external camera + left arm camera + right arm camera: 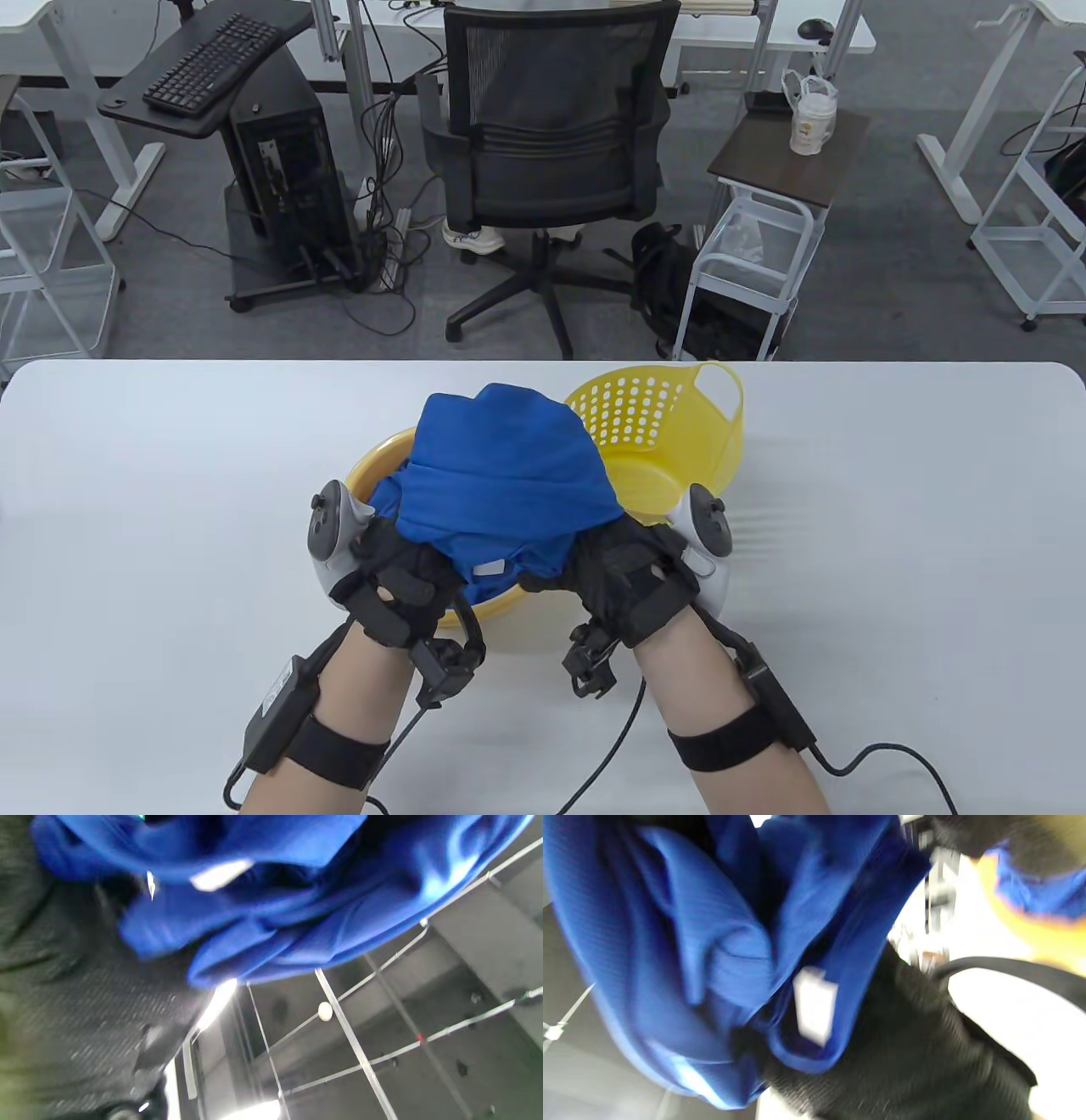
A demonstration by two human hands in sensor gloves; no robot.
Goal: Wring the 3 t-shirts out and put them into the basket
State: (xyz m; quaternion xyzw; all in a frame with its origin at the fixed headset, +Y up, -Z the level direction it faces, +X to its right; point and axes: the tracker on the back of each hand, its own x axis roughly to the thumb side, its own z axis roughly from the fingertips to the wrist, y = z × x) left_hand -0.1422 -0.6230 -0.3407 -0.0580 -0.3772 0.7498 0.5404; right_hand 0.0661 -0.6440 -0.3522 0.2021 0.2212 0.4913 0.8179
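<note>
While both hands grip the blue t-shirt (509, 467), basket (670, 424) stands behind

This is an office or lab workroom: beyond the white table (170, 475) stand a mesh office chair (551, 144), a keyboard (210, 64) on a wheeled stand, a computer tower (284, 161), tangled floor cables (386, 255), white desks (68, 34) and grey carpet.
</note>
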